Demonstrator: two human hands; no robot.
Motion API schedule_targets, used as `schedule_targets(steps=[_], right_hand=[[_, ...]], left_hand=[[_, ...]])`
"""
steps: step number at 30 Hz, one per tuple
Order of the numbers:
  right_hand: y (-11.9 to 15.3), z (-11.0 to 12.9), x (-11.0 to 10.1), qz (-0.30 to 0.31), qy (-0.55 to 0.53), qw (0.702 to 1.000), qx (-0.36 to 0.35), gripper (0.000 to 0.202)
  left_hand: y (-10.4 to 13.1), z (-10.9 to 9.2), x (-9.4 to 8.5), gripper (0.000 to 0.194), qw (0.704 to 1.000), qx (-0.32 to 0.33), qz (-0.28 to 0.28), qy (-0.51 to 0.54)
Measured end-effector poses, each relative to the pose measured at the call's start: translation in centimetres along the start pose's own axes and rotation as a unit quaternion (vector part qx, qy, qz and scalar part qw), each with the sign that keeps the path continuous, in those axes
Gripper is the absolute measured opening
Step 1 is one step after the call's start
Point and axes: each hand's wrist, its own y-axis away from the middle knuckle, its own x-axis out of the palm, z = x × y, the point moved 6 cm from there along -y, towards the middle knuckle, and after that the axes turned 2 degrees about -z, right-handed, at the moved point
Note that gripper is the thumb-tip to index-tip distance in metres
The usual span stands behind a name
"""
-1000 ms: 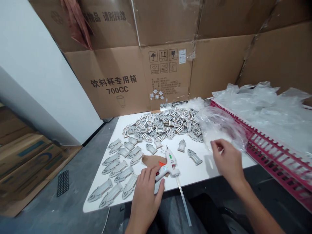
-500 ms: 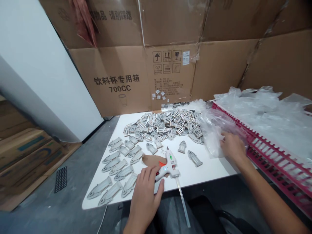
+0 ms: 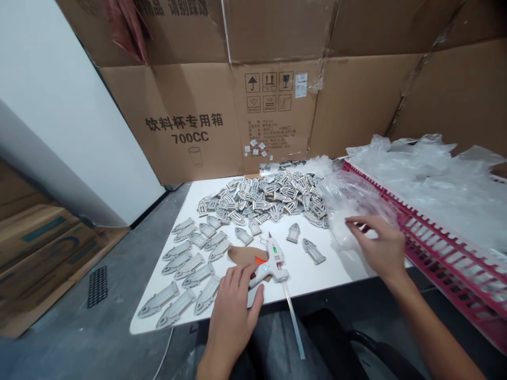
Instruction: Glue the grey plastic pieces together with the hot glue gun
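My left hand (image 3: 234,303) rests at the table's front edge, fingers laid out and thumb apart, its fingertips by the handle of a white hot glue gun (image 3: 273,258). The gun lies on a brown cardboard scrap (image 3: 246,255), a clear glue stick (image 3: 293,319) jutting from its rear over the edge. My right hand (image 3: 380,244) is raised over a clear plastic bag (image 3: 340,206), thumb and forefinger pinched together; what is between them is too small to make out. Two grey, pointed window-shaped pieces (image 3: 314,251) lie between gun and bag.
Several similar grey pieces (image 3: 186,264) lie in rows on the table's left. A large heap of them (image 3: 265,198) fills the back. At right stands a magenta plastic basket (image 3: 435,245) with clear plastic bags (image 3: 428,174). Cardboard (image 3: 190,89) walls the back.
My right hand has risen off the plastic bag, and its thumb and forefinger now show pinched. My left hand stays by the glue gun. The view has shifted slightly.
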Motion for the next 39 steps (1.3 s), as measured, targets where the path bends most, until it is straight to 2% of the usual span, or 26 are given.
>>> schedule_targets(steps=[2, 5, 10, 22, 28, 34, 39], right_hand=[[2.2, 2.2, 1.2, 0.048, -0.059, 0.997, -0.026, 0.014], [5.4, 4.4, 2.9, 0.09, -0.107, 0.989, -0.047, 0.019], [8.0, 5.3, 4.6, 0.138, -0.125, 0.98, -0.062, 0.032], [10.1, 4.6, 4.9, 0.171, -0.075, 0.981, -0.057, 0.042], [9.9, 4.9, 5.0, 0.173, -0.082, 0.98, -0.06, 0.042], [9.9, 4.9, 5.0, 0.181, -0.086, 0.979, -0.034, 0.033], [8.2, 4.8, 5.4, 0.214, -0.092, 0.973, 0.007, 0.026]], left_hand=[[0.0, 0.0, 0.0, 0.035, 1.0, 0.0, -0.003, -0.002], [0.0, 0.1, 0.1, 0.035, 1.0, 0.0, 0.0, -0.004], [0.1, 0.2, 0.3, 0.036, 1.0, -0.006, 0.015, -0.002], [0.1, 0.0, 0.1, 0.036, 1.0, -0.008, 0.017, 0.007], [0.1, -0.1, 0.0, 0.034, 1.0, -0.005, 0.01, 0.003], [0.1, 0.1, 0.3, 0.037, 1.0, -0.006, 0.017, 0.003], [0.3, 0.2, 0.3, 0.037, 1.0, -0.008, 0.019, 0.004]])
